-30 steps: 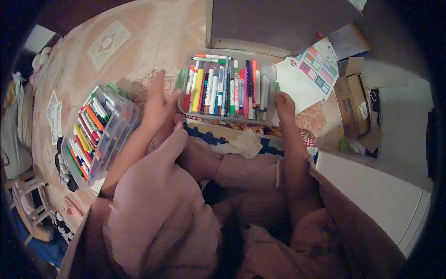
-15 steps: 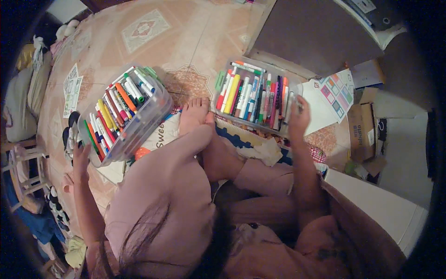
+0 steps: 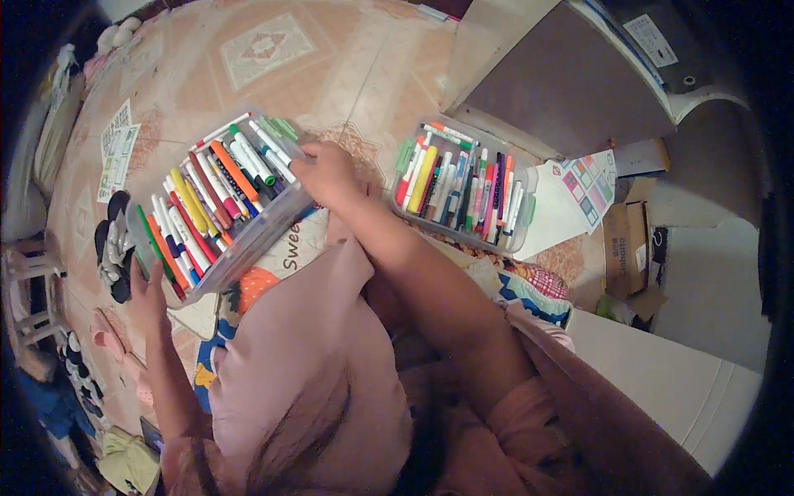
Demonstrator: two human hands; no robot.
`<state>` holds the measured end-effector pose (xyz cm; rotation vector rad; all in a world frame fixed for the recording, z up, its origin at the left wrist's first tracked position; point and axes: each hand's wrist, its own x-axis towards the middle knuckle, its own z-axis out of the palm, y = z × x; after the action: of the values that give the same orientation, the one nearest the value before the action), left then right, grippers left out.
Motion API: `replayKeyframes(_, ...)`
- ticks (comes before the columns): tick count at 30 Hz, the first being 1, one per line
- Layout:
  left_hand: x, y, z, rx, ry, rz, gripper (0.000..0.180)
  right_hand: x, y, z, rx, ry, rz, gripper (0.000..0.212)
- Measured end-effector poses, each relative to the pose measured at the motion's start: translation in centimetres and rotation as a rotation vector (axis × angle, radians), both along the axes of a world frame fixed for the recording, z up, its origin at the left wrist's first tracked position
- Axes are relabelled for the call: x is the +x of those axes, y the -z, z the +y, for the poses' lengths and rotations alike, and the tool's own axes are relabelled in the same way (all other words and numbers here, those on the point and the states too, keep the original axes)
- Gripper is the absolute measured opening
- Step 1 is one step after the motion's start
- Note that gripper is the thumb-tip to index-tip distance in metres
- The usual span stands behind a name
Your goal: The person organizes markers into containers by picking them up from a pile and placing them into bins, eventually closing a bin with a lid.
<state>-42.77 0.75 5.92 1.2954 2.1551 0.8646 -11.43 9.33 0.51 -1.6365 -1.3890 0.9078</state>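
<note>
A clear plastic box full of coloured markers sits tilted at the left, raised beside my bent leg. My right hand reaches across and grips its far right end, near a green latch. At the near left corner my left hand presses against the same box, its fingers around the corner and partly hidden. Further right stands a second clear box, with markers packed in rows and green latches at its ends. Neither hand touches that one.
Printed sheets lie right of the second box, others at the far left by dark slippers. A cardboard box and a brown panel stand at right. Patterned cloth lies under the boxes on the tiled floor.
My right hand has left the right-hand box and crossed over to the far right end of the left one. My left hand stays by the near corner, now against the box.
</note>
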Motion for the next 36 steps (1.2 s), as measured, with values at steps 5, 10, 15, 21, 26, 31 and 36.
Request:
replayKeyframes(5,0.6,-2.6,-0.6,0.250,0.090,-0.094,0.051,0.2,-1.6,-3.2,0.359,0.153,0.168,0.021)
replayKeyframes(10,8.8,-7.8,2.7,0.386,0.360,-0.027,0.053,8.1,-6.4,-7.4,0.134,0.257,-0.125,0.032)
replayKeyframes(15,19.5,-3.3,5.8,0.306,0.630,-0.124,0.060,17.5,-4.5,-11.2,0.082,0.537,0.451,0.039)
replayKeyframes(21,30.1,6.4,8.2,0.357,0.871,-0.020,0.060,27.3,0.3,-16.1,-0.017,0.584,0.135,0.036)
replayKeyframes(26,34.3,10.1,7.6,0.199,0.926,-0.133,0.057,30.4,5.7,-18.0,-0.007,0.673,-0.045,0.029)
replayKeyframes(31,35.6,9.6,7.5,0.169,0.890,-0.073,0.054,30.5,5.0,-17.5,-0.079,0.697,-0.358,0.025)
replayKeyframes(36,35.4,11.1,8.1,0.260,0.830,-0.085,0.049,30.7,4.8,-16.9,-0.107,0.664,-0.312,0.026)
